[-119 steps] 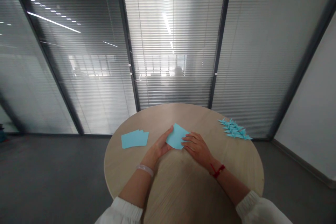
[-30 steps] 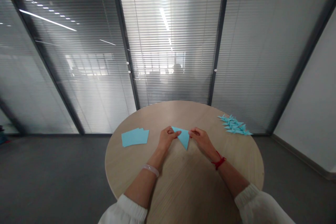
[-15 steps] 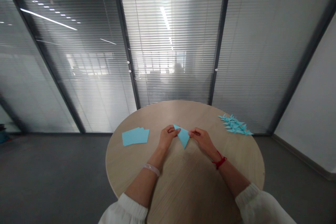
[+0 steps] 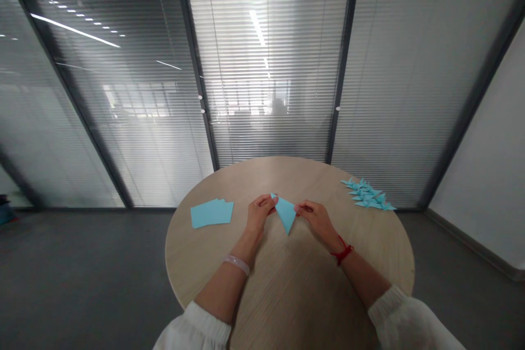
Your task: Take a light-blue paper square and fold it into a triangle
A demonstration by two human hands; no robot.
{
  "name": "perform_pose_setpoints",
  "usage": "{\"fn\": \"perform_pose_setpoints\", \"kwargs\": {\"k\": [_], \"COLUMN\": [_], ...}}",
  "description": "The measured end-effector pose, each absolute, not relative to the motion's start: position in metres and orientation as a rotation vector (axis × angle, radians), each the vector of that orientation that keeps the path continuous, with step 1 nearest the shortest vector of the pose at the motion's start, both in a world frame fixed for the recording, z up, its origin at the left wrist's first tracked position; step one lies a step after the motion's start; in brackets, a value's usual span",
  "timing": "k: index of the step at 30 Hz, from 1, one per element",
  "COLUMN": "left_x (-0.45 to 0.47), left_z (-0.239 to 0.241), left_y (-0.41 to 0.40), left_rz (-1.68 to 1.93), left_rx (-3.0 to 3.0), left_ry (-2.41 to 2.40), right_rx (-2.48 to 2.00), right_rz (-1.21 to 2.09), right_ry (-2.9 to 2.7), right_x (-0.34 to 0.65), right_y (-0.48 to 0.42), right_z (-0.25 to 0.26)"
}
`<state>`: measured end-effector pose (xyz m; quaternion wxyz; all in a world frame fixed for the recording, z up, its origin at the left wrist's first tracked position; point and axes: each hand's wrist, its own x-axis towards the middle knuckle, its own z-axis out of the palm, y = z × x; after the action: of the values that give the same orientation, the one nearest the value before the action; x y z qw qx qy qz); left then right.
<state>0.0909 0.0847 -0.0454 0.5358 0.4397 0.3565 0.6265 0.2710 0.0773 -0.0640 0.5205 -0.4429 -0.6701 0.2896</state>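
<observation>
Between my hands is a folded piece of light-blue paper (image 4: 286,215), kite-like in outline, with one point toward me. My left hand (image 4: 260,213) pinches its upper left corner between thumb and fingers. At the right corner, my right hand (image 4: 313,215) grips the edge with thumb and fingertips. Off to the left lie flat blue paper sheets (image 4: 211,213), overlapping in a loose stack. Several folded blue paper cranes (image 4: 367,194) are grouped near the right edge.
The round wooden table (image 4: 287,295) bears all the paper. Behind it stand glass panels with blinds (image 4: 270,136) in dark frames. A white wall (image 4: 492,175) rises at the right, and grey floor (image 4: 102,273) surrounds the table.
My left thumb and fingers have shifted slightly left and up along the paper toward its corner, uncovering more of it. My right hand is nearly still.
</observation>
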Motion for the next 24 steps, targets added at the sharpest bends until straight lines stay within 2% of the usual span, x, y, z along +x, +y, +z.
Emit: {"fn": "perform_pose_setpoints", "kwargs": {"k": [24], "left_x": [0.0965], "left_z": [-0.048], "left_y": [0.0845], "left_rz": [1.609], "left_rx": [1.058], "left_ry": [0.937], "right_rx": [-1.1], "right_rz": [0.694], "right_ry": [-1.605], "right_x": [0.2675], "right_y": [0.0743], "right_z": [-0.0632]}}
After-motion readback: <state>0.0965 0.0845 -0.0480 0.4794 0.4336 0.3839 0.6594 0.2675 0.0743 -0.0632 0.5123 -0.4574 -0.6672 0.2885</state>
